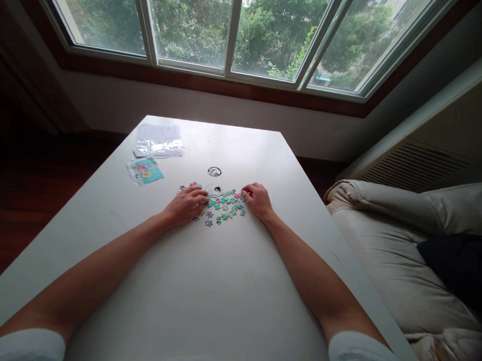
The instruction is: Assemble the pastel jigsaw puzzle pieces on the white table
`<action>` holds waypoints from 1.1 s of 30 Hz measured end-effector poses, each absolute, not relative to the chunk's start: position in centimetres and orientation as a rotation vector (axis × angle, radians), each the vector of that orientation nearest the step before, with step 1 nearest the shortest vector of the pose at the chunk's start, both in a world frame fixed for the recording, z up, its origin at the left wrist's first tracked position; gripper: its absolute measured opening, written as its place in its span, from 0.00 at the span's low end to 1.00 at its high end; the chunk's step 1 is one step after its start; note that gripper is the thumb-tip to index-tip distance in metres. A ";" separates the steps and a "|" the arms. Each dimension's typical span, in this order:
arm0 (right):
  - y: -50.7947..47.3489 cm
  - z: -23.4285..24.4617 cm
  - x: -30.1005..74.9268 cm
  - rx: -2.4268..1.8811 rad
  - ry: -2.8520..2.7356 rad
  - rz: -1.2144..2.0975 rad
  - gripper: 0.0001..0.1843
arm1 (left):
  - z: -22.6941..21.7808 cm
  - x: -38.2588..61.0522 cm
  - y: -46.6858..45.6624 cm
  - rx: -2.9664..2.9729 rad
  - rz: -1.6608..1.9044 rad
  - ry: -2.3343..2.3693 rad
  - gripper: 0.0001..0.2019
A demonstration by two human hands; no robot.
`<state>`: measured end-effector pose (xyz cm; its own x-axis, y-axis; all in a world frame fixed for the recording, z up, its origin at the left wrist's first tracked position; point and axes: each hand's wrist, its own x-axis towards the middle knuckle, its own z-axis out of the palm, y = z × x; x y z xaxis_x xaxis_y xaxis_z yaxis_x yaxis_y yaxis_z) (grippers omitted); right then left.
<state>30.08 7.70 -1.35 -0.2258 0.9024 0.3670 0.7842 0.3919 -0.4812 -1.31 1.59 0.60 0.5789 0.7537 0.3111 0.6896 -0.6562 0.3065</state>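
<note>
Your white short sleeves framed the bottom of the view as both bare forearms stretched across the plain white table. The fingers of your left hand lay loosely flat, palm down, on the left edge of a scatter of small teal, pink and yellow cardboard jigsaw pieces at mid-table. Those of your right hand curled down at the scatter's right edge; whether they pinched a piece could not be told.

The pieces looked light, thin and stiff, likely to slide on the smooth top, and best nipped by their edges.

A clear round plastic lid sat just behind them. A colourful printed picture card and a clear plastic bag lay well apart to the left.
</note>
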 end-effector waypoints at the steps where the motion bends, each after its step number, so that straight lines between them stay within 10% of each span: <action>1: 7.7 -1.4 30.1 -1.440 -2.058 0.258 0.10 | 0.6 -1.3 1.6 2.660 0.628 1.211 0.15; 33: 7.7 -1.4 29.9 -1.472 -2.046 0.253 0.09 | 0.5 -1.8 1.8 2.617 0.767 1.469 0.13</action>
<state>29.89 7.67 -1.44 -0.2056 0.9116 0.3560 0.7975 0.3669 -0.4789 -1.77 1.84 0.45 0.4280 0.8118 0.3972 0.7901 -0.5495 0.2717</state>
